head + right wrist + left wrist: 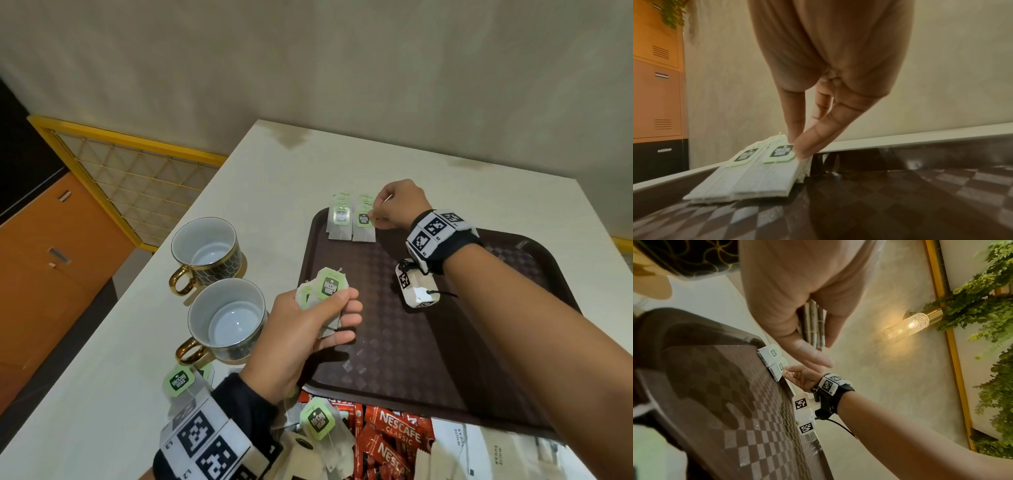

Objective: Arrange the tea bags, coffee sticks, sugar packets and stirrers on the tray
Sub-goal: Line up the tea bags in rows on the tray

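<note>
A brown checkered tray [411,342] lies on the white table. Two stacks of tea bags lean on its far left corner, the left stack [340,219] and the right stack [363,222]. My right hand [373,216] pinches the top tea bag of the right stack [766,178] at its green tag, thumb and forefinger together [799,146]. My left hand [342,308] hovers over the tray's left edge and grips a bundle of tea bags [327,286], seen edge-on in the left wrist view [813,324]. No stirrers show.
Two gold-handled cups [205,253] [227,318] stand left of the tray. At the near edge lie loose tea bags [317,419], red Nescafe sticks [394,435] and white sugar packets [479,445]. One more tea bag [180,380] lies by the nearer cup.
</note>
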`<state>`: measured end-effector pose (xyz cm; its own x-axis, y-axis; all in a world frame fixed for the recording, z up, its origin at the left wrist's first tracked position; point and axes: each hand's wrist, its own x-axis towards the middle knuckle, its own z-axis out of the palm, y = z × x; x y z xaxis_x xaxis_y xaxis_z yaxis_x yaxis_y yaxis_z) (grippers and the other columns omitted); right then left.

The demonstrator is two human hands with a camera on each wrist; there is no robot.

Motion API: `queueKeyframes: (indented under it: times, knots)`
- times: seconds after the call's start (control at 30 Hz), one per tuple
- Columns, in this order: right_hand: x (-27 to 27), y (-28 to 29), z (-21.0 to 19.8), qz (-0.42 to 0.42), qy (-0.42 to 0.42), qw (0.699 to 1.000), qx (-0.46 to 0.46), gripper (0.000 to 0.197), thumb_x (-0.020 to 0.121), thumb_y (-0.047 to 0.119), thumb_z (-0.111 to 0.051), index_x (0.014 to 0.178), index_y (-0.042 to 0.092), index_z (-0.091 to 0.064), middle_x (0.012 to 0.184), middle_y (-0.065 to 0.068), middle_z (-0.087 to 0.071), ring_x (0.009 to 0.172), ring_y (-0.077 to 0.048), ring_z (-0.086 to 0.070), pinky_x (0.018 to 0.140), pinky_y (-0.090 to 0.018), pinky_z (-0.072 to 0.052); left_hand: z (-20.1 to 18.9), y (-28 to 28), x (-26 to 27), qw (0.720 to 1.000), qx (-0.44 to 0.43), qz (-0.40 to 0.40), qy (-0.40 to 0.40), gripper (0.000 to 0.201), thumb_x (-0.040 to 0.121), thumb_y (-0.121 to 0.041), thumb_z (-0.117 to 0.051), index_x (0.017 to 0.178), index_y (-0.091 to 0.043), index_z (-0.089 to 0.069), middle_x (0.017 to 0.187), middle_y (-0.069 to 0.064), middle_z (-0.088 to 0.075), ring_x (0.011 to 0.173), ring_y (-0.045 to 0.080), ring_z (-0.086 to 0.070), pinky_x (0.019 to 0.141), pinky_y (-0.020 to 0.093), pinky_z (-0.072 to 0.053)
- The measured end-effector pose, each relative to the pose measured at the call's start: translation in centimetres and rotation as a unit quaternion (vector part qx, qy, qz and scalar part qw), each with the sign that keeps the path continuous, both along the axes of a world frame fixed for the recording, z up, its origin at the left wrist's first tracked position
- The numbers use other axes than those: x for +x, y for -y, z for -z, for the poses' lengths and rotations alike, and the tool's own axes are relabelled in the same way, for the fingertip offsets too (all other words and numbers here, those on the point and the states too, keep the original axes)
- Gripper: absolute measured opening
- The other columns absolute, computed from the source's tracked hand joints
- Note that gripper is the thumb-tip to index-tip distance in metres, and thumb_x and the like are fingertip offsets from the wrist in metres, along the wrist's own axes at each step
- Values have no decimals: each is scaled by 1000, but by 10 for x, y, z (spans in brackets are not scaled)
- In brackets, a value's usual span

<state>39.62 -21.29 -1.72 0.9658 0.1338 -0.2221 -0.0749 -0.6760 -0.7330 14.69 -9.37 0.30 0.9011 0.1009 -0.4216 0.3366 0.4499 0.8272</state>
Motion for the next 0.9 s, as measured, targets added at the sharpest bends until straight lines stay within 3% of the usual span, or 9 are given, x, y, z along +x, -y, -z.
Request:
queueKeyframes:
  times: [0.13,0.37,0.47,0.6,0.7,0.8,0.9]
  knots:
    - [0,2,6,49,23,998,-32,23,71,6,-80,83,4,-61,97,-19,-69,87,-34,-69,76,-49,-60,1,0,1,1000,-2,5,-1,19,90,-20,-64,102,-9,-73,96,13,-75,85,18,-73,67,23,-60]
    - [2,0,20,37,-3,999,-11,9,78,1,-68,82,4,-61,99,-22,-69,92,-36,-69,82,-47,-58,5,0,3,1000,-12,13,-6,22,94,-18,-61,112,-10,-68,101,13,-75,94,21,-72,77,27,-60]
    - [-1,8,13,57,-6,998,31,19,88,2,-57,73,13,-55,99,-23,-69,84,-30,-69,82,-45,-59,6,1,5,1000,-7,30,-5,20,95,-11,-57,114,-12,-64,104,9,-75,103,21,-70,83,28,-59]
    - [-23,27,-15,70,-17,991,116,16,84,-8,-59,80,7,-57,87,-23,-66,71,-30,-67,72,-40,-60,4,0,12,998,-24,66,-6,30,100,-5,-46,129,-5,-55,110,7,-74,106,18,-68,88,27,-57]
    - [-68,35,-43,-26,-33,983,178,7,89,3,-63,95,4,-61,88,-16,-65,68,-20,-62,63,-29,-56,0,-1,15,995,-48,90,2,29,102,-7,-44,128,-2,-55,111,11,-73,106,20,-69,89,30,-57]
    - [-112,42,-63,-187,-72,970,140,22,87,18,-70,106,8,-66,91,-2,-69,76,-11,-64,65,-21,-55,-2,0,14,993,-53,104,17,28,99,-8,-50,125,-1,-58,110,14,-73,105,23,-69,86,30,-58]
    - [-133,44,-64,-283,-76,950,108,24,82,9,-74,103,2,-67,89,-12,-67,68,-10,-60,58,-20,-49,-4,5,12,992,-44,116,24,25,97,-7,-54,120,-2,-62,110,16,-72,104,25,-70,84,28,-59]
